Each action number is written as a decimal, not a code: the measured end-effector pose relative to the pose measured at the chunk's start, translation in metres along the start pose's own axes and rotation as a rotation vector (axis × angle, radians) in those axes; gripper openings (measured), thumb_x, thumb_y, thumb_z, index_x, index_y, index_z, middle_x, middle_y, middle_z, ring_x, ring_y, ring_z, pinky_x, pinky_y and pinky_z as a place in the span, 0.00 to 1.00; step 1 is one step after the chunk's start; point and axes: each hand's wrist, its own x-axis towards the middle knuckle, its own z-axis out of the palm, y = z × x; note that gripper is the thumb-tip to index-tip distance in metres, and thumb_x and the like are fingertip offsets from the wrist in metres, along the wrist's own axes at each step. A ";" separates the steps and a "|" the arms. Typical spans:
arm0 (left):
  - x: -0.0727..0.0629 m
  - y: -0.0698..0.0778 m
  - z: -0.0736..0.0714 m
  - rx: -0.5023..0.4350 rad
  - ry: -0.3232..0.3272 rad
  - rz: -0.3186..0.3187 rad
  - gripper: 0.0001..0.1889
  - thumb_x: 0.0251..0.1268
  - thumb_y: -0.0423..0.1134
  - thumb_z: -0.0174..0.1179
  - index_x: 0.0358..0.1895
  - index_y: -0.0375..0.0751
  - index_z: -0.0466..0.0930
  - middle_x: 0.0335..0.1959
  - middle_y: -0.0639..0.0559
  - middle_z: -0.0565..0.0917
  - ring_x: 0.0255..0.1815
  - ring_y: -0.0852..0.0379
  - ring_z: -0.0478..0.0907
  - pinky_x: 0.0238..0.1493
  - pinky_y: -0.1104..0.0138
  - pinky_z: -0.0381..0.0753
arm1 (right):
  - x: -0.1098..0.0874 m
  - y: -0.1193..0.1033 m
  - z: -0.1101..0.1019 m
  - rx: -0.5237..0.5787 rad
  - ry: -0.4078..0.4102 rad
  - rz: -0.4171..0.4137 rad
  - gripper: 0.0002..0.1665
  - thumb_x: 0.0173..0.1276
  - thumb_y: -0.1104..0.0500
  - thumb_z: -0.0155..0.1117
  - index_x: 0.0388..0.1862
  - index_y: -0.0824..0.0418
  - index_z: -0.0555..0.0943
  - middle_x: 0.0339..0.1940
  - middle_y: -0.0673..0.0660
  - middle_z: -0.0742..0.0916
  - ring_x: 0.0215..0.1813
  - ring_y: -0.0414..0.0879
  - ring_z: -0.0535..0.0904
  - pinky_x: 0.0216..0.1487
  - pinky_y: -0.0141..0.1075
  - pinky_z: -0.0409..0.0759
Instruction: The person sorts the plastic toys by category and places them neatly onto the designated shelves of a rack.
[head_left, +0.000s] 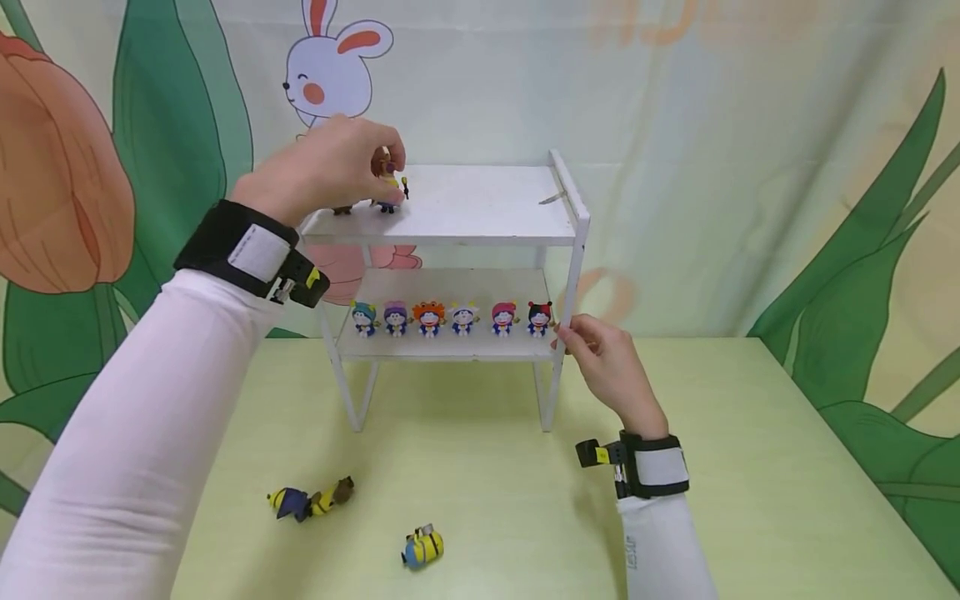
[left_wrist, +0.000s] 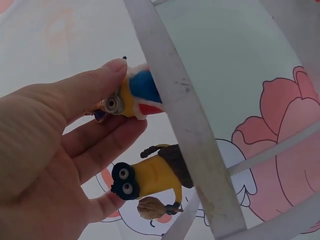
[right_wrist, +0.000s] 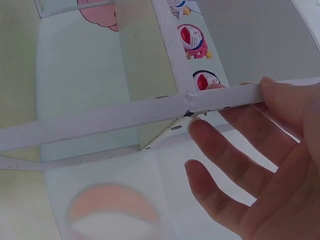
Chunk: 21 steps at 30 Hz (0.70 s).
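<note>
The left hand [head_left: 322, 171] is pinching a small yellow figure [head_left: 389, 185] between thumb and fingers, standing it on the rack's [head_left: 480, 208] top shelf. The right hand [head_left: 609, 362], fingers relaxed, is touching the rack's front post [head_left: 573, 292].

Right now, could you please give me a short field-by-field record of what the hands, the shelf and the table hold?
left hand: pinches a minion figure on the top shelf
beside it: second minion figure, standing on that shelf
right hand: fingers rest on the white rack's right post
lower shelf: six Doraemon figures in a row
table: three minion figures lying down
</note>
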 end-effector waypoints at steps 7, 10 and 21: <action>0.003 0.000 0.003 0.008 0.007 -0.005 0.18 0.66 0.42 0.64 0.55 0.38 0.74 0.43 0.42 0.76 0.42 0.46 0.72 0.37 0.58 0.75 | 0.000 0.001 0.000 -0.003 0.003 -0.001 0.14 0.76 0.54 0.57 0.46 0.63 0.83 0.41 0.56 0.88 0.40 0.50 0.83 0.48 0.53 0.80; 0.003 0.000 0.003 0.002 0.004 -0.007 0.20 0.65 0.42 0.65 0.55 0.38 0.74 0.44 0.42 0.76 0.42 0.46 0.72 0.37 0.57 0.75 | 0.001 0.001 0.000 -0.003 0.006 -0.009 0.15 0.76 0.54 0.56 0.46 0.63 0.83 0.41 0.56 0.88 0.40 0.50 0.83 0.48 0.53 0.80; 0.004 0.000 -0.001 -0.005 -0.047 -0.032 0.28 0.64 0.46 0.66 0.64 0.39 0.69 0.54 0.38 0.77 0.46 0.44 0.74 0.43 0.56 0.74 | 0.001 0.001 0.000 0.001 0.005 -0.002 0.15 0.76 0.54 0.57 0.46 0.64 0.83 0.41 0.56 0.88 0.40 0.51 0.84 0.48 0.54 0.80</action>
